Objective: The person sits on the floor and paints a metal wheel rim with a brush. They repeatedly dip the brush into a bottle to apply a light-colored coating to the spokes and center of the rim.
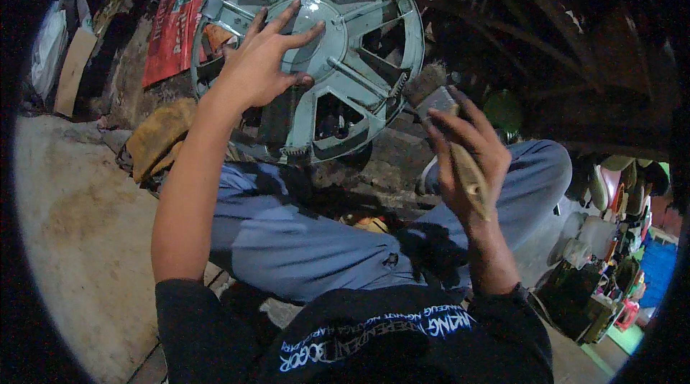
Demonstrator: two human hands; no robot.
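Note:
A large round grey-green wheel (pixel 307 121) with several spokes stands in front of me, its surface glossy around the middle. Over its hub spreads my left hand (pixel 272 57), fingers apart; whether the fingertips press on the hub I cannot tell for sure. To the right of the rim, my right hand (pixel 471 150) grips a flat paintbrush (pixel 471 183) by its wooden handle. The brush has a metal band, and its dark bristles point up toward the wheel's right edge. Contact between bristles and rim is hard to make out.
Below the wheel are my bent legs in blue-grey trousers (pixel 309 247). A red printed sheet (pixel 169 32) lies behind the wheel at the left, with a tan cloth-like bundle (pixel 154 139) nearer. Assorted bottles and containers (pixel 604 276) crowd the right side.

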